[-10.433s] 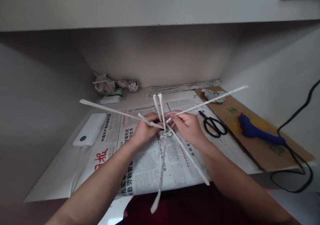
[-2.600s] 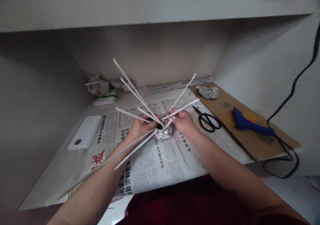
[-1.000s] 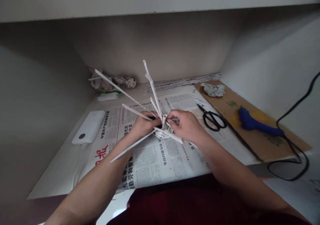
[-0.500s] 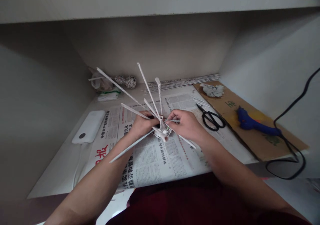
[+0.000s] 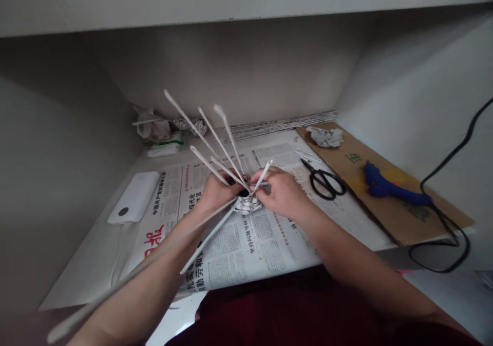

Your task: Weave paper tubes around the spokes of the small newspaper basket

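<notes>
A small basket woven from rolled newspaper is held just over the newspaper sheet, and several long paper tubes fan out from it. My left hand grips its left side, fingers closed round the rim and tube bases. On the right, my right hand pinches a short paper strip against the rim, thumb and finger pressed together. One tube stands up beside the right fingertips. Another stretches down over my left forearm toward the lower left. The far fingers of both hands are partly hidden.
Black-handled scissors lie to the right, beside cardboard bearing a blue glue gun with a black cord and crumpled paper. A white power bank or similar box lies left. Paper tubes line the back wall.
The basket has turned in my hands, so the tubes point in different directions. One tube now reaches across my left forearm, and another rises by my right fingers. Both hands keep their hold.
</notes>
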A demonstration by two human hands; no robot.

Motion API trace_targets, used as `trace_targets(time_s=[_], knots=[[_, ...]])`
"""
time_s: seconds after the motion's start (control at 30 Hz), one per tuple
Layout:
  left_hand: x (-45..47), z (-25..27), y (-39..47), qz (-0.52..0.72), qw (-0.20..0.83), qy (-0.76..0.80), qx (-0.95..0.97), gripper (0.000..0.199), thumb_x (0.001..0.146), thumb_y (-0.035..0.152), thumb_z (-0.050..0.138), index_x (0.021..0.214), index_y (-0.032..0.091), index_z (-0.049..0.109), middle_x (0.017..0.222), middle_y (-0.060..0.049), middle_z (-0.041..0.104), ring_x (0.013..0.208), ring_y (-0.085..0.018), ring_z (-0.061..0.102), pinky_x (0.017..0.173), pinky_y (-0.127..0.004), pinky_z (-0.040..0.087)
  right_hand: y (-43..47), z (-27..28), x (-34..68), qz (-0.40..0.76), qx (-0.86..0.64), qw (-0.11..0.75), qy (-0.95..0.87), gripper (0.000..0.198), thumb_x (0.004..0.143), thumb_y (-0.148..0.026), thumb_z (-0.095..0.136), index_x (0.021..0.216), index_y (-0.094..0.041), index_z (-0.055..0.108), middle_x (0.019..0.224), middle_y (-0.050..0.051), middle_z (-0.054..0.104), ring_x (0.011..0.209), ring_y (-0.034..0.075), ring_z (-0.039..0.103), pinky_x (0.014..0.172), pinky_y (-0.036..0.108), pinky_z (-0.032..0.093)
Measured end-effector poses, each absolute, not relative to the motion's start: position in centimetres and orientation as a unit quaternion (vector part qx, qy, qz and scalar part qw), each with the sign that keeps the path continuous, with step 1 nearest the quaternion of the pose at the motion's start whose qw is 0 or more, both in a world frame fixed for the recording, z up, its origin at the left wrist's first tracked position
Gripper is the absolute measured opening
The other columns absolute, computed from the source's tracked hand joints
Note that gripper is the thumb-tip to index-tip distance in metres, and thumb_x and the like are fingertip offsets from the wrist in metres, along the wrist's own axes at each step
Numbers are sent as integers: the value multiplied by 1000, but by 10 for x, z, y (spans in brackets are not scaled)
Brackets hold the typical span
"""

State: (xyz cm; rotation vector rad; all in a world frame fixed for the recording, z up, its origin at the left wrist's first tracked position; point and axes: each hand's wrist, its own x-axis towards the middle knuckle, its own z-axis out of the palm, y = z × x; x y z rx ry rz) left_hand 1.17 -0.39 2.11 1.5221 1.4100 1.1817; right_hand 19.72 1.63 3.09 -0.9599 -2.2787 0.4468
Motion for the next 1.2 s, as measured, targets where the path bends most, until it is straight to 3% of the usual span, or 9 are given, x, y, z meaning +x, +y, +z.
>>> trace_targets(time_s=[0.13, 0.27, 0.4, 0.53, 0.63, 0.7, 0.8, 1.03, 1.2], knots=[[11, 17, -3, 464, 367, 542, 597, 20, 67, 21, 74, 85, 14, 71, 81, -7, 74, 75, -20, 68, 73, -32, 55, 18, 31, 197, 198, -345, 337, -853, 6, 82, -23, 66, 88, -23, 67, 92, 3, 67, 90, 20, 59, 80, 33, 43], [10, 17, -2, 458, 374, 526, 611, 16, 70, 21, 71, 85, 15, 72, 83, -6, 75, 78, -19, 68, 75, -31, 55, 17, 32, 194, 187, -338, 342, -857, 12, 79, -32, 73, 85, -24, 67, 90, 2, 68, 92, 21, 56, 81, 33, 40], [9, 16, 0, 460, 383, 519, 610, 21, 67, 21, 73, 87, 14, 72, 86, -7, 75, 80, -19, 68, 78, -32, 54, 13, 31, 192, 122, -355, 340, -862, 3, 81, -24, 68, 83, -22, 66, 92, 3, 68, 101, 24, 51, 83, 37, 33], [8, 12, 2, 463, 408, 526, 586, 25, 68, 24, 73, 90, 13, 73, 87, -9, 75, 80, -20, 68, 77, -33, 54, 11, 30, 192, 90, -360, 342, -863, 11, 81, -14, 62, 86, -22, 68, 97, 4, 69, 106, 26, 48, 84, 39, 28], [10, 10, 2, 467, 411, 533, 574, 26, 66, 24, 74, 89, 13, 73, 86, -8, 75, 79, -20, 68, 76, -32, 54, 11, 30, 192, 86, -364, 356, -856, 7, 80, -17, 65, 82, -23, 69, 95, 4, 70, 106, 26, 49, 86, 40, 27], [11, 10, 2, 474, 407, 538, 566, 24, 64, 23, 75, 86, 13, 73, 83, -7, 75, 77, -20, 68, 74, -32, 54, 10, 31, 192, 101, -365, 365, -850, 3, 80, -25, 69, 82, -23, 69, 93, 3, 70, 103, 25, 51, 85, 40, 29], [13, 11, 0, 482, 396, 551, 554, 21, 62, 21, 75, 81, 13, 73, 79, -6, 74, 74, -20, 68, 70, -30, 53, 9, 32, 190, 146, -357, 378, -842, 13, 77, -31, 73, 86, -23, 68, 88, 2, 69, 94, 22, 55, 82, 36, 35], [14, 14, -2, 474, 424, 551, 540, 26, 64, 27, 77, 85, 13, 74, 78, -7, 75, 70, -19, 67, 65, -28, 53, 8, 30, 188, 295, -375, 415, -775, 6, 77, -15, 62, 79, -20, 63, 71, -2, 67, 64, 12, 59, 62, 24, 44], [13, 11, 0, 496, 418, 549, 527, 26, 64, 25, 76, 86, 13, 74, 76, -6, 74, 66, -18, 67, 62, -28, 52, 5, 38, 193, 307, -331, 410, -793, 7, 77, -16, 61, 81, -19, 65, 73, -1, 67, 61, 11, 57, 58, 23, 42]])
